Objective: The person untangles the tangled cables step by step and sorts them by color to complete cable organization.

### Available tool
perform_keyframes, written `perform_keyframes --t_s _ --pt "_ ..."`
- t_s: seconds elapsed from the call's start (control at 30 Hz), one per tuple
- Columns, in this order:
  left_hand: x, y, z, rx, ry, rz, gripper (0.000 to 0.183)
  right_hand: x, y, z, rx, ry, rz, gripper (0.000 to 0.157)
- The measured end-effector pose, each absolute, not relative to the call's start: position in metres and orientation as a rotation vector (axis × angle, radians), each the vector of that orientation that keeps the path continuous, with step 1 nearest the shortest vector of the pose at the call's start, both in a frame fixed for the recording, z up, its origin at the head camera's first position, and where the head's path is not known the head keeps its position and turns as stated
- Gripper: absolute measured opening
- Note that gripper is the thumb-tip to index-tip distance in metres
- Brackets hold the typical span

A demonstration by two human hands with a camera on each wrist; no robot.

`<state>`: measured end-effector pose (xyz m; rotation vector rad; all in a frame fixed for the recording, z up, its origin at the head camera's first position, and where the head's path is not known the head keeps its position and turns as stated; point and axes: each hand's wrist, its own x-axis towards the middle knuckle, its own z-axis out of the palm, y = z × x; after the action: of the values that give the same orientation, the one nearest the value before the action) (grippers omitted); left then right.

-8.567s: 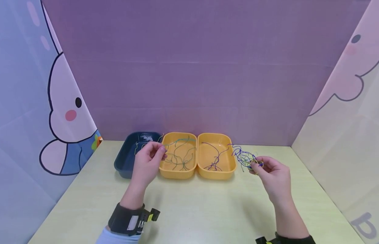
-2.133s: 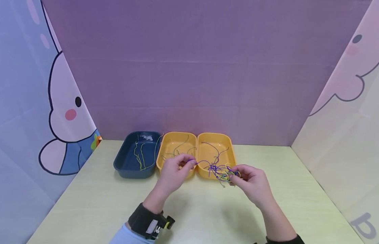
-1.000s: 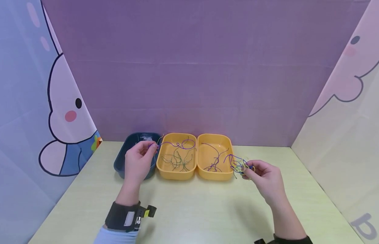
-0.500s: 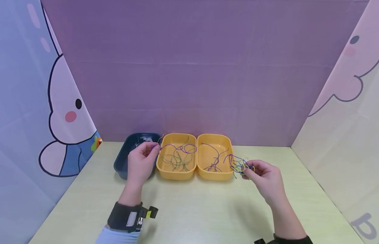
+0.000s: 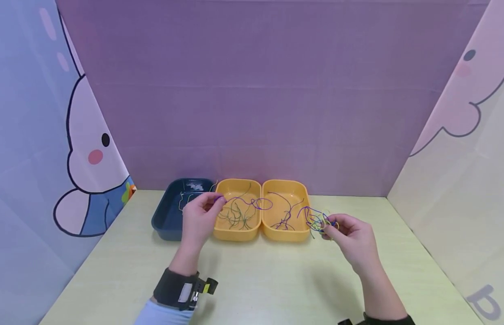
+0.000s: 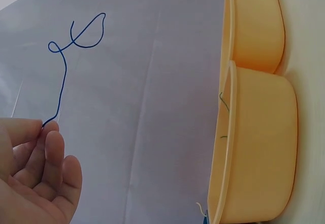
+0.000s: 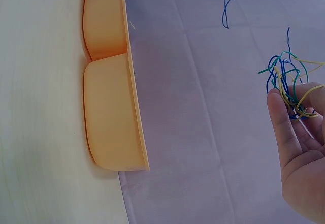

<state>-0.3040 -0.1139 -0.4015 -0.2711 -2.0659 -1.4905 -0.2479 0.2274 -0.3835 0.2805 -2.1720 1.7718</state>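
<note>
My left hand (image 5: 199, 221) pinches one end of a thin blue wire (image 6: 65, 71) between thumb and forefinger. The wire's looped free end hangs in the air over the two yellow boxes in the head view, clear of the tangle. In my right hand (image 5: 353, 237), thumb and fingers grip a tangle of blue, green and yellow wires (image 7: 284, 82), just right of the right yellow box (image 5: 286, 235). That box contains blue wires (image 5: 289, 210). Green wires (image 5: 237, 219) lie in the middle yellow box (image 5: 237, 234). Pale yellow wires (image 5: 180, 201) are in the dark blue box (image 5: 168, 232), partly hidden by my left hand.
The boxes stand side by side at the back of a pale table (image 5: 260, 280), close to a purple backdrop (image 5: 260, 113). Printed cartoon panels flank the table on the left and right. One yellow wire end pokes over the dark blue box's rim.
Earlier my left hand held a green wire over the middle box. It then drew the blue wire out leftward from the tangle, and has lately shifted slightly right. My right hand moved back right.
</note>
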Motion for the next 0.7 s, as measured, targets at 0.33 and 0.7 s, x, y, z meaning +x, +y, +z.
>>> perform_keyframes --t_s 0.33,0.7 --pt "-0.318 -0.092 -0.397 -0.362 -2.151 -1.391 0.009 -0.246 0.226 -0.383 0.31 -2.175 1.754 0.013" --pt "-0.334 -0.058 -0.39 -0.339 -2.354 -1.16 0.011 -0.253 0.233 -0.393 0.316 -2.155 1.757 0.013"
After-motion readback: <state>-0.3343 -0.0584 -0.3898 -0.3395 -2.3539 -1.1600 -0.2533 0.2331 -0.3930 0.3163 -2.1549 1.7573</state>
